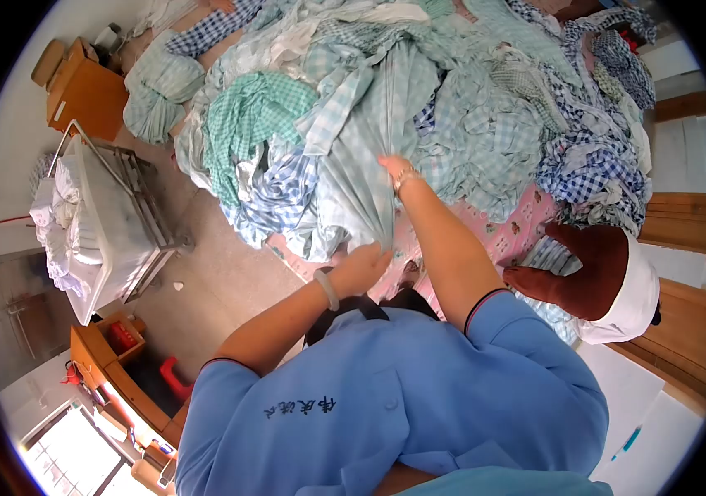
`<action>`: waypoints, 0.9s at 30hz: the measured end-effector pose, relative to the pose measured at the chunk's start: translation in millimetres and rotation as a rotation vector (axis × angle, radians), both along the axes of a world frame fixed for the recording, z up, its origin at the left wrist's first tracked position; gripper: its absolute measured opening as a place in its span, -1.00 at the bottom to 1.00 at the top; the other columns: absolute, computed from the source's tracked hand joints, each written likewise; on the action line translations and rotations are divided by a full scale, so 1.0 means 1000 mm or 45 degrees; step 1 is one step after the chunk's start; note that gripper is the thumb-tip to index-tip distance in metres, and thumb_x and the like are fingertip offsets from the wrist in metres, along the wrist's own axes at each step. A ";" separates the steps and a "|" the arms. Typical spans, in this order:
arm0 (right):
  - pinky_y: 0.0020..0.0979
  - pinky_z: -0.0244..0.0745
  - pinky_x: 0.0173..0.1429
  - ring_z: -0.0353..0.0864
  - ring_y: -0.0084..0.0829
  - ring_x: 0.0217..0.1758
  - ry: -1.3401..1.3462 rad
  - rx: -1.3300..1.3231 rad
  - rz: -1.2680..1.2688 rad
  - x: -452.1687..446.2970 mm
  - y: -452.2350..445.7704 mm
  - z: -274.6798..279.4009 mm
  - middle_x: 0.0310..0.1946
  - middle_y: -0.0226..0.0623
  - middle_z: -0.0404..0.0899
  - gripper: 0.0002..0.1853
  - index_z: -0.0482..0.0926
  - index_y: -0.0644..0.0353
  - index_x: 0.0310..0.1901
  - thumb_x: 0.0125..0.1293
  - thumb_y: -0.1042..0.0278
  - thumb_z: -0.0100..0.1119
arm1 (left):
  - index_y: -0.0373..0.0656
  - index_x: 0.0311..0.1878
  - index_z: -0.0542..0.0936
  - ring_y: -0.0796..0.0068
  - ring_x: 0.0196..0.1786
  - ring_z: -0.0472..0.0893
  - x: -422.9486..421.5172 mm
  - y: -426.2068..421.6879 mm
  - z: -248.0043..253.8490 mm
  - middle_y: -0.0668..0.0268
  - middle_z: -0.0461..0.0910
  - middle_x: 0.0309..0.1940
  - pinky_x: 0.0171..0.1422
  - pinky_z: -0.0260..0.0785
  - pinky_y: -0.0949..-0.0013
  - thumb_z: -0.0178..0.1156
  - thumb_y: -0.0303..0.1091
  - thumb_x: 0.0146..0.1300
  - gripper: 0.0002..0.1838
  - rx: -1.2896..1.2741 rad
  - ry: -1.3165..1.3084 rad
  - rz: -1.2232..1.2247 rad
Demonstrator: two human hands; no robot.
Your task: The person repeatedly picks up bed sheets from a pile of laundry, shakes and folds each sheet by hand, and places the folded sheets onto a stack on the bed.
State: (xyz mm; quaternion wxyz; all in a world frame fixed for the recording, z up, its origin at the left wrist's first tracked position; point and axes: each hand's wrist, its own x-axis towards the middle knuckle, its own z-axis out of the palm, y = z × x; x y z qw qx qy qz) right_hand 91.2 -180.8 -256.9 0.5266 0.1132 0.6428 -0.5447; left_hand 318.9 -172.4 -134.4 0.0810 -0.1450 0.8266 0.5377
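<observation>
Left grip (369, 260) (pale bangle (326, 289) at the wrist) and right grip (392, 167) both clutch light checked cloth (357, 178).

On the blue shirt (485, 397), toward seven o'clock from the centre, runs a row of dark Chinese characters (301, 407), upside down; they appear to end in 洗衣, the earlier ones unclear.

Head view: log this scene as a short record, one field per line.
Left hand: closed on the gathered near end of a pale checked cloth
Right hand: on the same cloth, farther from the body; grip unclear
Left of cloth: green checked cloth
Far right of heap: navy-and-white checked cloth
Under heap: pink floral sheet
Left side: white cart holding bundled fabric
</observation>
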 end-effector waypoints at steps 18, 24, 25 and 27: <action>-0.51 0.32 -0.03 0.40 -0.58 -0.14 0.456 0.075 0.761 0.099 0.422 0.284 -0.17 -0.38 0.49 -0.64 0.40 0.30 -0.02 0.21 0.26 0.04 | 0.01 0.13 0.29 0.19 0.09 0.35 -0.123 0.142 0.069 0.14 0.35 0.05 0.12 0.19 0.22 0.13 -0.17 0.09 -0.49 -0.378 0.709 -0.585; -0.41 0.35 -0.32 0.48 -0.35 -0.48 0.636 0.210 0.775 0.155 0.491 0.384 -0.50 -0.18 0.51 -0.83 0.47 0.29 -0.29 0.12 0.39 0.11 | 0.04 0.13 0.30 0.22 0.16 0.30 -0.201 0.139 0.042 0.21 0.35 0.06 0.16 0.10 0.05 0.21 -0.27 -0.05 -0.41 -1.116 0.924 -0.811; -0.39 0.34 -0.38 0.46 -0.30 -0.54 0.769 0.294 0.786 0.166 0.501 0.407 -0.56 -0.18 0.50 -0.86 0.47 0.28 -0.34 0.09 0.42 0.13 | 0.03 0.04 0.37 0.22 0.08 0.36 -0.218 0.144 0.035 0.23 0.41 -0.02 0.08 0.16 0.08 0.21 -0.28 -0.09 -0.47 -0.714 0.899 -0.968; -0.35 0.29 -0.47 0.44 -0.24 -0.57 0.940 0.471 0.853 0.188 0.532 0.442 -0.58 -0.15 0.48 -0.87 0.47 0.27 -0.40 0.00 0.45 0.19 | 0.01 -0.13 0.48 0.21 -0.10 0.45 -0.222 0.173 0.026 0.26 0.49 -0.20 -0.10 0.25 0.13 0.22 -0.27 -0.15 -0.60 -0.297 0.848 -1.108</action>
